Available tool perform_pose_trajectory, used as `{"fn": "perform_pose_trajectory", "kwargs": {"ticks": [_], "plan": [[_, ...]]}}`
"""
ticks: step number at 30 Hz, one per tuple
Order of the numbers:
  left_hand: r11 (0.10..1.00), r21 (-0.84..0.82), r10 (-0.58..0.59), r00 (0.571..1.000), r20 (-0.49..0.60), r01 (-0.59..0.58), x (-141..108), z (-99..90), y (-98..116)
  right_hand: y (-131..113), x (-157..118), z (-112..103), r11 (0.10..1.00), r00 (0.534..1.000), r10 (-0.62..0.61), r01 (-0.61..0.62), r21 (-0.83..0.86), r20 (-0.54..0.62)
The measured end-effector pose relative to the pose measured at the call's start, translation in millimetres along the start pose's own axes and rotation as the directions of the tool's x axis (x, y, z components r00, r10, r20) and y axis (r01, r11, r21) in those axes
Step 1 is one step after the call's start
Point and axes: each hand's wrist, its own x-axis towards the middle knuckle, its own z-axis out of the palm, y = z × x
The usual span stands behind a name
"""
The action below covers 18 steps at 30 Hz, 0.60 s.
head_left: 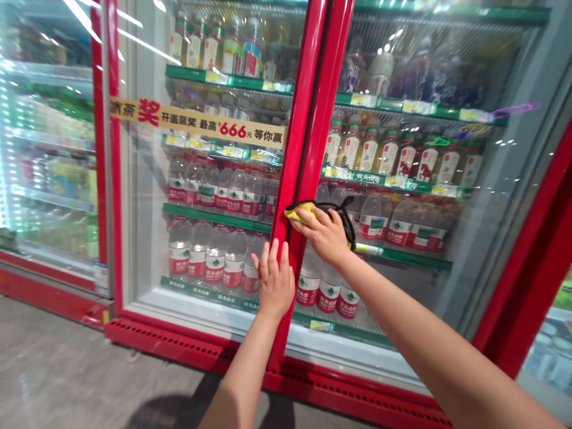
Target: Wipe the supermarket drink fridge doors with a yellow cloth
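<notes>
A yellow cleaning cloth with black edging (292, 213) lies under my right hand (325, 233), which presses it against the red door frame and the glass beside it. The fingers of that hand reach across the cloth toward the left. Lower and to the left, my left hand (274, 280) has its fingers stretched out and holds nothing. It rests at the left door's red frame (292, 155), partly over the glass. Behind the glass of the right door stand water bottles with red and white labels (329, 292).
A tan strip with printed characters (196, 124) is stuck across the left door. Green-edged shelves (214, 215) carry several rows of drinks. Another lit cooler (49, 149) stands at the left. Below runs a red slotted base (170, 344) above the grey floor (58, 375).
</notes>
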Motion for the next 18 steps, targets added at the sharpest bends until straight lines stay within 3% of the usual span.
{"fn": "perform_pose_trajectory", "kwargs": {"ticks": [3,5,9,13,15,18], "plan": [[1.0,-0.014,-0.003,1.0,0.013,0.004,1.5,0.2,3.3,11.3,27.6,-8.6,0.992,0.992,0.127,-0.127,-0.004,-0.025],[1.0,-0.028,-0.006,1.0,0.031,0.007,0.5,1.4,4.8,8.4,26.2,-6.0,0.99,0.988,0.143,-0.142,0.009,-0.052],[0.999,-0.043,0.0,0.998,0.059,0.002,-3.8,4.0,6.4,-18.6,-25.9,14.9,0.992,0.99,0.128,-0.127,0.028,-0.056],[1.0,-0.015,0.008,0.998,0.063,-0.007,-4.7,3.4,8.6,-45.9,-88.6,34.6,0.999,1.0,0.008,-0.008,0.034,0.012],[1.0,0.002,0.006,0.999,0.051,-0.006,-3.6,2.4,10.0,-46.9,-101.3,36.8,0.996,0.996,-0.081,0.081,0.033,0.021],[1.0,-0.002,0.014,0.999,0.04,-0.014,-2.4,2.0,11.7,-27.3,-89.4,27.8,0.986,0.986,-0.164,0.164,0.043,0.006]]}}
